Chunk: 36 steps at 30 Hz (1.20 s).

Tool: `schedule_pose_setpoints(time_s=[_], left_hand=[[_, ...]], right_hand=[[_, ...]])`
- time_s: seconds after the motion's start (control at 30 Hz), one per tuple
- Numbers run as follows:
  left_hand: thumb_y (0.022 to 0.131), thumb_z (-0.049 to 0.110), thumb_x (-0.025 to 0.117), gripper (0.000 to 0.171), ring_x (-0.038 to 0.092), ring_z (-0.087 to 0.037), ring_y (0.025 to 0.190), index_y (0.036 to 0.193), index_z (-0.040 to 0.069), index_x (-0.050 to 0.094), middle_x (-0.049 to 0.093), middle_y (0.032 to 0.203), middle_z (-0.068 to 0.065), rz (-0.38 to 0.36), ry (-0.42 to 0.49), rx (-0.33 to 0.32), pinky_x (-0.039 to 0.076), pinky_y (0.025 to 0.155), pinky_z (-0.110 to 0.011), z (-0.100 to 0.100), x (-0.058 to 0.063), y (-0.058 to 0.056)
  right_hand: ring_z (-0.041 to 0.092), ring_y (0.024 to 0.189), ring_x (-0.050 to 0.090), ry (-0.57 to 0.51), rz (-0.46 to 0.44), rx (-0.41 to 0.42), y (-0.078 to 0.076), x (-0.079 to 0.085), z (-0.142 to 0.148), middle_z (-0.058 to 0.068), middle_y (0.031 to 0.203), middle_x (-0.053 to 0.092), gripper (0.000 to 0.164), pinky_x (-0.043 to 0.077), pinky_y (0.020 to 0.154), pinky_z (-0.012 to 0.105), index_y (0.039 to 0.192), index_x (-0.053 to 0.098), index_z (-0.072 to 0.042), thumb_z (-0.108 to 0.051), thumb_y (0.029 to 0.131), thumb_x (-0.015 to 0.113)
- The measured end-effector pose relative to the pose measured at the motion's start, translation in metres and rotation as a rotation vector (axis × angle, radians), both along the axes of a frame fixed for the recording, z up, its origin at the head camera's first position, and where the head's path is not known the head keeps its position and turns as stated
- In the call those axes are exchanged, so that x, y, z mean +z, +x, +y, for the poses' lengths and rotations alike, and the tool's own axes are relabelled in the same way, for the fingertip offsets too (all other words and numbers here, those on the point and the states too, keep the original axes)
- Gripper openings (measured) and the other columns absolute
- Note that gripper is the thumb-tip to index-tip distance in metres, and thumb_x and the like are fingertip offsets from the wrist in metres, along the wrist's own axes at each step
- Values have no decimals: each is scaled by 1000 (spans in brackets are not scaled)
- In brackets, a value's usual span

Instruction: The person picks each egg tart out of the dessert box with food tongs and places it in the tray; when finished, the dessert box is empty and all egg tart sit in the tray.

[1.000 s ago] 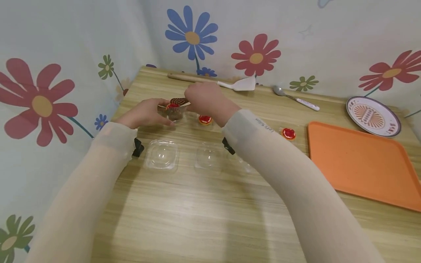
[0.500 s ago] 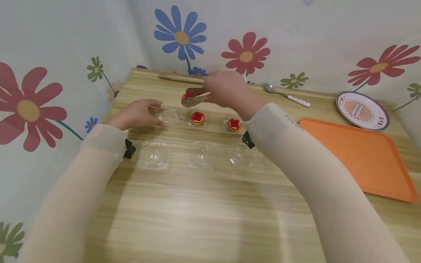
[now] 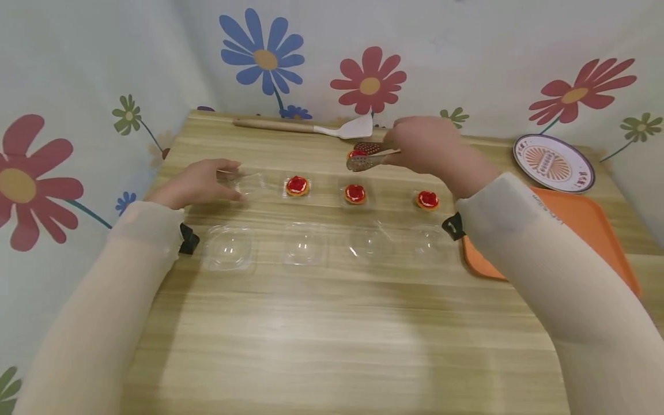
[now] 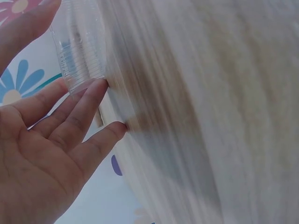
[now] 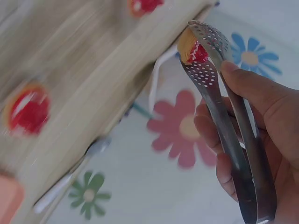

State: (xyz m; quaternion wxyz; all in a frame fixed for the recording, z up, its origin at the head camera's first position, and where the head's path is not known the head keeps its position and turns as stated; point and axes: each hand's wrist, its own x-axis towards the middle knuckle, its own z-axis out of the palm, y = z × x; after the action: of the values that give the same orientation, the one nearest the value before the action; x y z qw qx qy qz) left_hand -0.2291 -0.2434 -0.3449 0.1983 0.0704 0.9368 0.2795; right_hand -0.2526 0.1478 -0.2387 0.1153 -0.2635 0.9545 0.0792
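Note:
In my right hand [image 3: 430,144] I grip metal serving tongs [image 5: 229,126] with perforated ends. A small tart [image 5: 189,49] with a red topping is pinched between the tong ends, raised over the back of the table. My left hand [image 3: 199,181], fingers relaxed, rests beside a clear plastic box [image 3: 251,185]; in the left wrist view its fingertips touch the lower edge of the plastic. Right of that box, three more red-topped tarts sit in a row: a left tart [image 3: 297,185], a middle tart [image 3: 355,194] and a right tart [image 3: 427,200], with clear plastic around them.
Nearer me lies a row of several clear domed plastic pieces, the leftmost plastic dome [image 3: 229,249] among them. A white spatula [image 3: 355,128] lies along the back edge. At right are an orange tray [image 3: 586,225], partly behind my right sleeve, and a printed plate [image 3: 554,163].
The tongs have lifted the tart out of the clear box by my left hand and carried it right. The left hand stays by that box. The head view has swung slightly right.

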Motion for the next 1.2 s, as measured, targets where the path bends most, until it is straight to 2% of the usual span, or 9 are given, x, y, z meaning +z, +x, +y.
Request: schedule_pose_setpoints(time_s=[0.17,0.33,0.43,0.53,0.7,0.9,1.2], left_hand=[[87,39,76,89,36,-45,137,154,3,30,38,152,-25,-5,-4,-13,28,111,-60,0,-1,-2],[87,41,76,91,35,-46,137,154,3,29,38,152,-25,-13,-19,-21,28,110,-61,-1,0,-2],[86,41,76,92,34,-46,138,155,2,29,38,152,-25,-18,-28,-20,28,110,-61,-1,1,-2],[86,42,77,93,33,-46,138,155,2,29,37,153,-25,-24,-34,-13,27,110,-61,-1,1,-3],[86,43,76,93,32,-46,139,155,4,28,36,153,-24,-34,-33,-10,27,111,-61,2,0,-4],[85,47,76,96,32,-46,139,156,5,27,36,153,-24,-35,-28,-12,27,110,-63,-1,0,-3],[86,43,77,94,33,-45,139,156,4,28,37,153,-25,-47,-22,-11,27,110,-62,2,1,-4]], right_hand=[[33,106,61,-2,6,-40,6,3,43,14,119,64,42,52,80,53,128,67,-10,-37,96,64],[34,100,62,-32,-14,-109,10,4,85,15,112,67,42,50,84,54,124,68,-4,-35,96,66],[36,102,62,-10,-40,-163,12,3,109,18,116,67,44,50,84,55,125,67,-3,-36,96,64],[39,105,62,17,-53,-176,12,-1,133,20,119,66,45,49,86,57,125,67,-2,-36,97,63],[40,104,63,38,-64,-182,16,-9,167,21,116,68,43,49,87,57,122,67,2,-32,96,64],[46,109,59,38,-118,-233,20,-18,193,25,120,65,47,45,90,62,125,64,4,-35,98,60],[49,107,59,31,-173,-282,24,-32,220,30,119,63,46,46,88,62,122,63,9,-30,99,58]])
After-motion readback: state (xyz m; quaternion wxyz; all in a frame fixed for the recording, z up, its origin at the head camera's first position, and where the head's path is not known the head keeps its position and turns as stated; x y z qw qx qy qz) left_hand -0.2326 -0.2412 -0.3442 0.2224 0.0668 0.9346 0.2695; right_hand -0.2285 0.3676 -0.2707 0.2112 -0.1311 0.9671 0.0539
